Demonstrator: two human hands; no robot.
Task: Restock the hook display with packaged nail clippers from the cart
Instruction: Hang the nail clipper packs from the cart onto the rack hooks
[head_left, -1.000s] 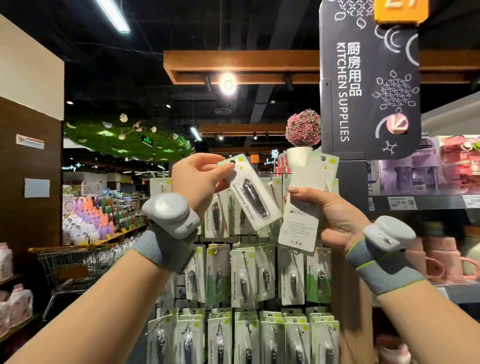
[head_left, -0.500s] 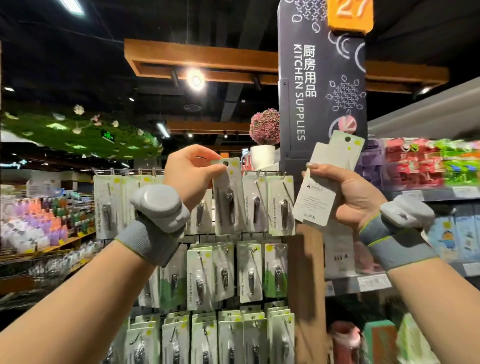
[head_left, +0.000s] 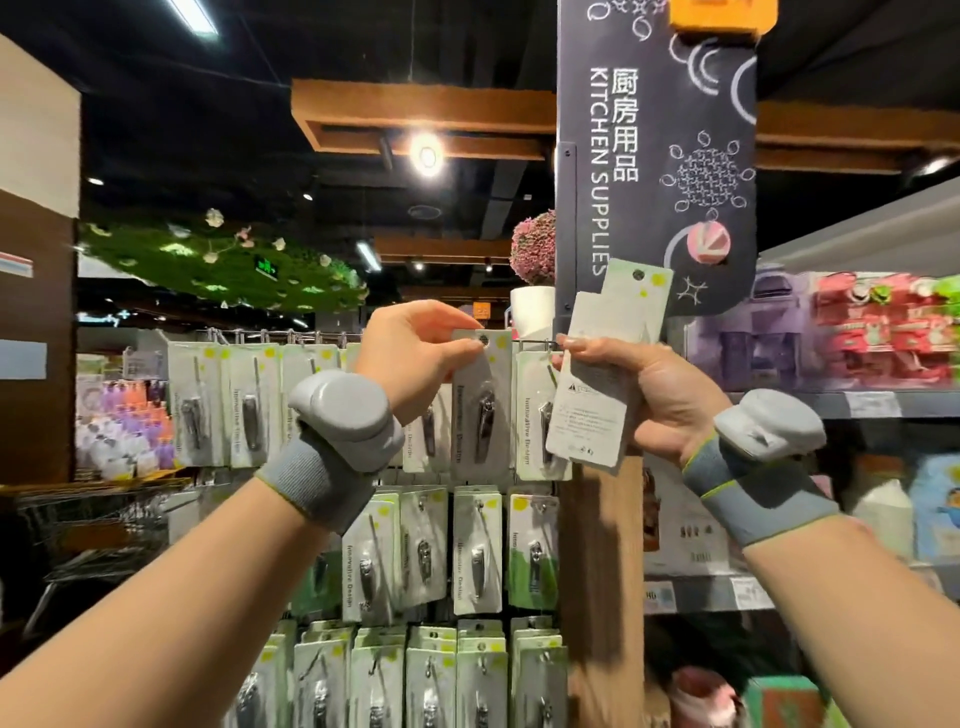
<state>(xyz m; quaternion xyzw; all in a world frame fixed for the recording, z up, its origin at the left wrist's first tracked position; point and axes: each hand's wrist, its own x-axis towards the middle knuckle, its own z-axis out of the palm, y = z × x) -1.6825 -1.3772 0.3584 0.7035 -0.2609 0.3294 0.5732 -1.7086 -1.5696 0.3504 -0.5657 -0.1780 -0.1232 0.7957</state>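
Note:
My left hand (head_left: 415, 353) pinches the top of one packaged nail clipper (head_left: 480, 410), its hang hole level with the top row of the hook display (head_left: 332, 338). The pack hangs upright in front of the row. My right hand (head_left: 639, 395) grips a small stack of nail clipper packs (head_left: 597, 374), white backs toward me, held up beside the wooden post. Rows of the same green-and-white packs (head_left: 426, 551) hang on hooks below. Both wrists wear grey bands with sensors.
A dark "Kitchen Supplies" sign (head_left: 654, 156) hangs above the right hand. The wooden post (head_left: 602, 571) borders the display on the right. Shelves with coloured goods (head_left: 857, 353) lie to the right. A wire shopping cart (head_left: 88, 525) stands at the lower left.
My left hand has turned its pack upright and brought it down against the top hook row. My right hand with the stack has dropped and come closer to the display.

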